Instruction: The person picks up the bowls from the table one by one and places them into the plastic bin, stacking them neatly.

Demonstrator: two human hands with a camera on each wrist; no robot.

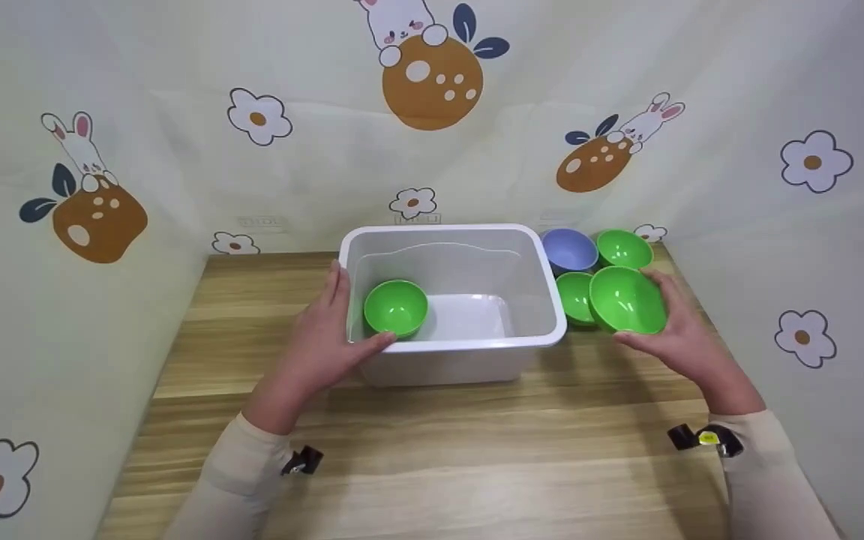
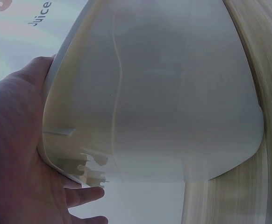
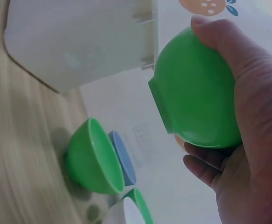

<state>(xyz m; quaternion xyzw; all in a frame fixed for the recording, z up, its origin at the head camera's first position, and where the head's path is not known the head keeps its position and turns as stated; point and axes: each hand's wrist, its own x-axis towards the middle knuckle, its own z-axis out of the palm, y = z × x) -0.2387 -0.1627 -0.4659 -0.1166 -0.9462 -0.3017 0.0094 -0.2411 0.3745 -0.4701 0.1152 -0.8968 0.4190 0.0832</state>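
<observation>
Your right hand point(image 1: 691, 345) is grasping a tilted green bowl point(image 1: 629, 300) above the surface point(image 1: 432, 450), near the blue bowl point(image 1: 571, 250); your straight-fingered left hand point(image 1: 310, 346) is touching the tub point(image 1: 447, 366), a second bowl point(image 1: 396, 306) sitting inside beside it.

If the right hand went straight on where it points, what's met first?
Probably the patterned cloth: the right hand and held green bowl look raised above the blue bowl and back green bowl roughly in line, though depth leaves clearance unsure.
</observation>
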